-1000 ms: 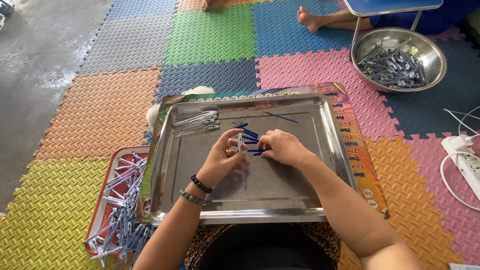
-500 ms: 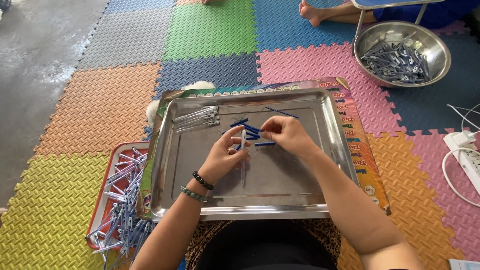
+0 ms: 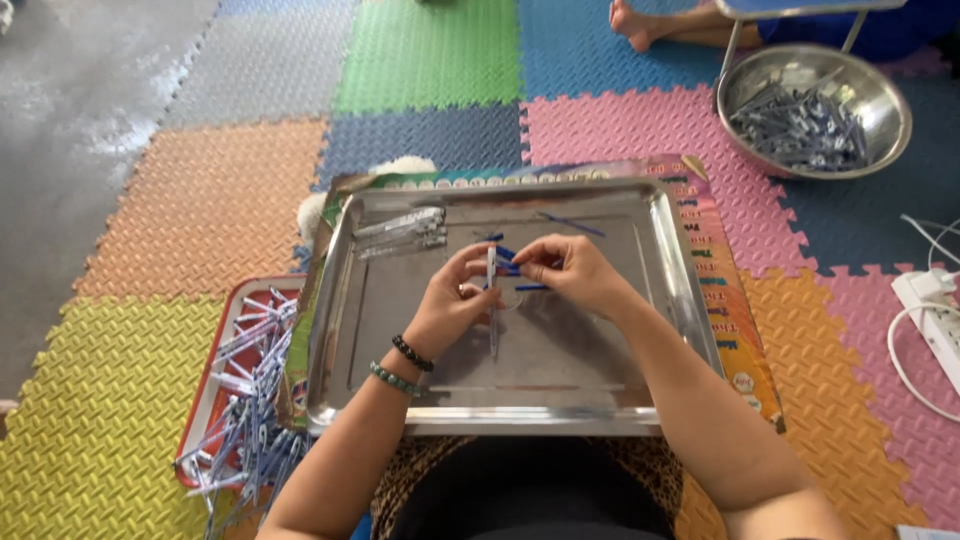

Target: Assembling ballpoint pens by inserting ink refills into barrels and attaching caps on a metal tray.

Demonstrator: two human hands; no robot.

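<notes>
Since earlier, pen barrel (image 3: 492, 300) upright between left hand (image 3: 452, 305) and right hand (image 3: 572, 272).

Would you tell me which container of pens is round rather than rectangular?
The steel bowl at the top right; the red tray at the left is rectangular.

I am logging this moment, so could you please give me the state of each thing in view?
Left hand: grip shut on a clear pen, held upright over the tray.
Right hand: pinching a small blue part at the pen.
Steel tray: flat on the lap, finished pens at its far left corner.
Red tray: heaped with pens.
Steel bowl: part full of pen pieces.
Power strip: a cable plugged in.
</notes>
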